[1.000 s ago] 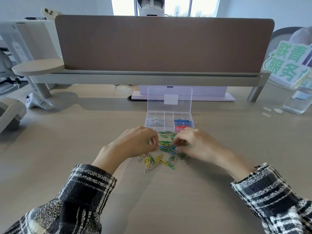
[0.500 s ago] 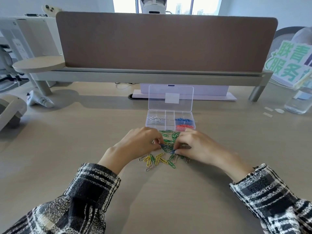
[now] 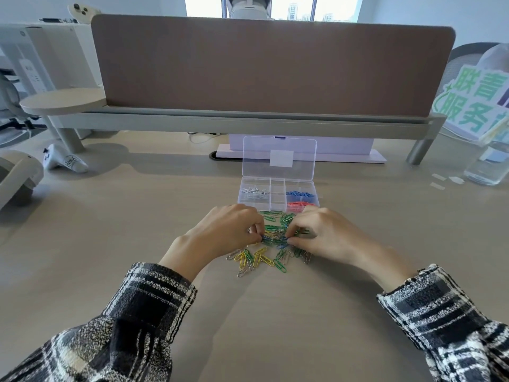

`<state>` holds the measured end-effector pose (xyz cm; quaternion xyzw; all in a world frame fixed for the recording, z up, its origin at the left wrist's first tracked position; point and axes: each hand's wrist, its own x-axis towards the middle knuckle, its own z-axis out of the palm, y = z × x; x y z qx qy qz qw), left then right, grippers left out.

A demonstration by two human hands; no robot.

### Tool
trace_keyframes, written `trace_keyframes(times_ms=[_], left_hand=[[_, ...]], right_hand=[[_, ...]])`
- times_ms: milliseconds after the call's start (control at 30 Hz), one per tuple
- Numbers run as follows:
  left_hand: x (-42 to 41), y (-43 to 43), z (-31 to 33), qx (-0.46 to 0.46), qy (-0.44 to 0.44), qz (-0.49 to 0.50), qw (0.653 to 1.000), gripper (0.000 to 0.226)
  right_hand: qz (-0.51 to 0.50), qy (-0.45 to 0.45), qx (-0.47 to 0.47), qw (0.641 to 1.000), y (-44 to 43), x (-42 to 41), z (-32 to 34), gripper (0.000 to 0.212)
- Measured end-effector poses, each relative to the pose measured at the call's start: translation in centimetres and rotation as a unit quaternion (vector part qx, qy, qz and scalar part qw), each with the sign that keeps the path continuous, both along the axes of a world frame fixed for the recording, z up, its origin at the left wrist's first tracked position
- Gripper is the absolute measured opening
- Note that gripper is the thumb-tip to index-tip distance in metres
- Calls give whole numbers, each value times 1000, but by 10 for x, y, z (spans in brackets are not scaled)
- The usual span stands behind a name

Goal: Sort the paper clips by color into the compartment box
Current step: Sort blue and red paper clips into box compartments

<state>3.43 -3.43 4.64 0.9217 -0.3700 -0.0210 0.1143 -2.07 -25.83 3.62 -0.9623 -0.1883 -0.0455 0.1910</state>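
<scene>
A loose pile of paper clips (image 3: 272, 232) in green, yellow, blue and silver lies on the desk between my hands. Just behind it stands the clear compartment box (image 3: 277, 201) with its lid upright. Silver clips (image 3: 254, 192) fill a left compartment, blue clips (image 3: 300, 193) the far right one, red clips (image 3: 298, 204) the near right one. My left hand (image 3: 220, 235) rests on the pile's left side, fingertips pinched on a blue clip. My right hand (image 3: 325, 235) mirrors it, fingertips pinched at blue clips in the pile's middle. Both palms hide part of the pile.
A brown divider panel (image 3: 270, 70) on a grey rail crosses the desk behind the box. A white controller (image 3: 64, 161) lies far left, a clear water bottle (image 3: 487, 166) far right. Bare desk surface (image 3: 275, 312) stretches toward me.
Both hands have drawn slightly closer together, their fingertips now meeting over the blue clips in the pile's middle. The box and its contents are unchanged.
</scene>
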Motion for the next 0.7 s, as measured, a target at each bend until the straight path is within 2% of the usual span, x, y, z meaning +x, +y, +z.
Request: trace_keyframes(times_ms=[300,433,700], left_hand=[[2,2,-1,-1,5,6,1000,8],[2,3,1,-15,5,6,1000,8],[5,7,2,-25,10,12,1000,8]], right_hand=[[-64,-40,-24,997,-8,-1,6,9],[-6,-84,-5,996,-2,-1,2,8],[45,-96,-26,994,3,1,-7,7]])
